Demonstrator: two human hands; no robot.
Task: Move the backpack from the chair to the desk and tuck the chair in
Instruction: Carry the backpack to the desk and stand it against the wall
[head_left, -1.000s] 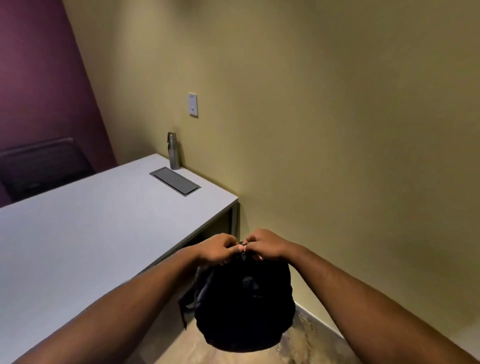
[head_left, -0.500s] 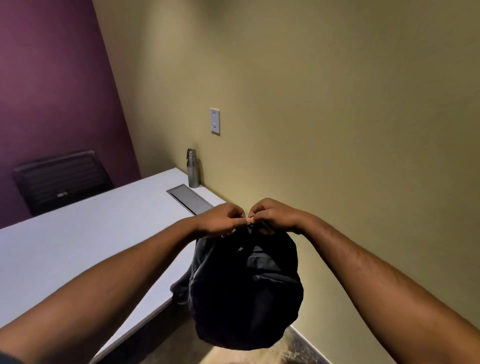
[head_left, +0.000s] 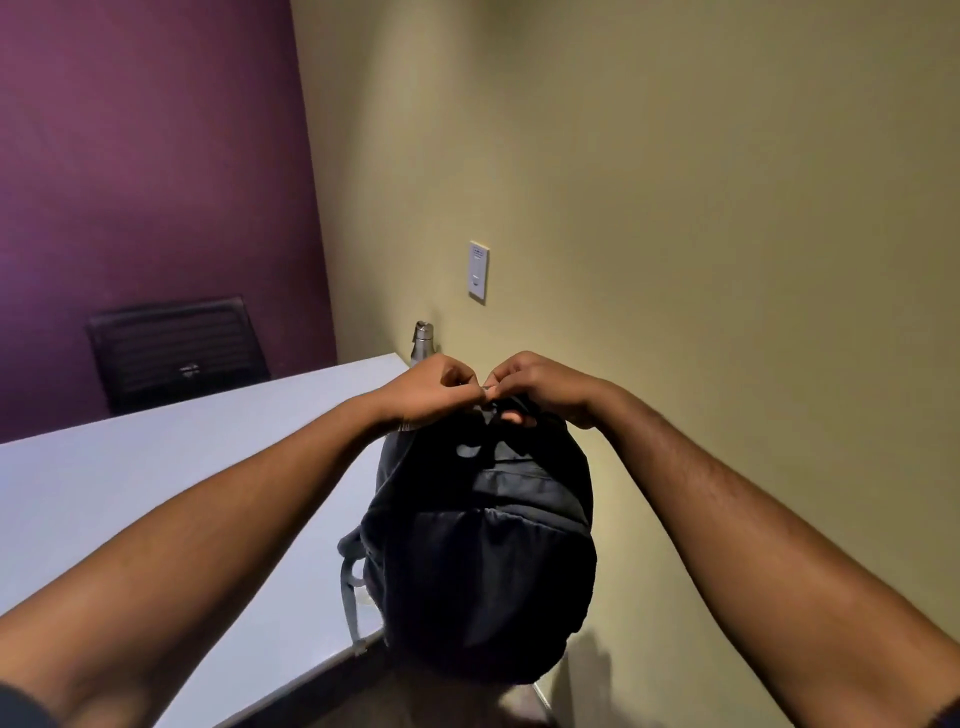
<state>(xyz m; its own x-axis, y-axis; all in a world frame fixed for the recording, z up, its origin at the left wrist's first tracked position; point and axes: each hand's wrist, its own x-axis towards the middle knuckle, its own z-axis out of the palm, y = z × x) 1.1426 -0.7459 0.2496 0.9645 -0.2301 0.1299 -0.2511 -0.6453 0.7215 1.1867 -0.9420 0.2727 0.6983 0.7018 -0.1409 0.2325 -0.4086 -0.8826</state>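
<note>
Black fabric hangs from both fists: the backpack (head_left: 483, 561) dangles in the air at the table's (head_left: 156, 509) near corner, partly over its edge, not yet set down. Left hand (head_left: 431, 392) and right hand (head_left: 540, 384) each have a closed grip on its top handle. Setting it down and tucking the chair, unseen here, remain.
</note>
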